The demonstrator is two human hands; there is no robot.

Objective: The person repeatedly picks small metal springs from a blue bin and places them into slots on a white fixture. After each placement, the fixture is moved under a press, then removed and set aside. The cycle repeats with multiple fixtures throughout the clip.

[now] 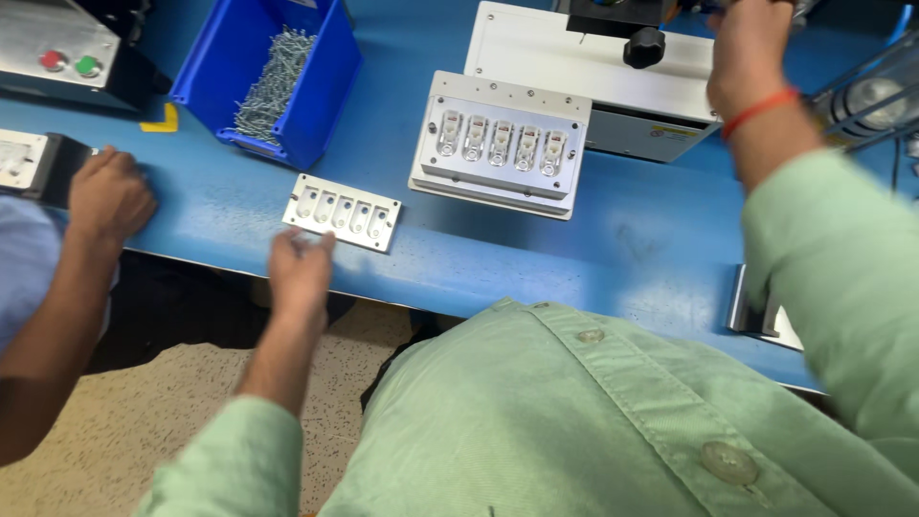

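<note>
My left hand (299, 268) hovers at the front edge of the blue table (536, 258), fingers loosely apart, just below a small metal plate (342, 212) with several oval slots; it looks to hold nothing. My right hand (751, 53) is raised at the top right, with a red band on the wrist, reaching up to a machine; its fingers are cut off by the frame. Between the hands lies a larger metal fixture (500, 144) holding a row of several small white parts.
A blue bin (316, 105) of metal screws stands at the back left. A white machine base (574, 57) with a black knob (643, 46) sits behind the fixture. Another person's hand (107, 196) rests at the left by a control box (57, 48) with buttons.
</note>
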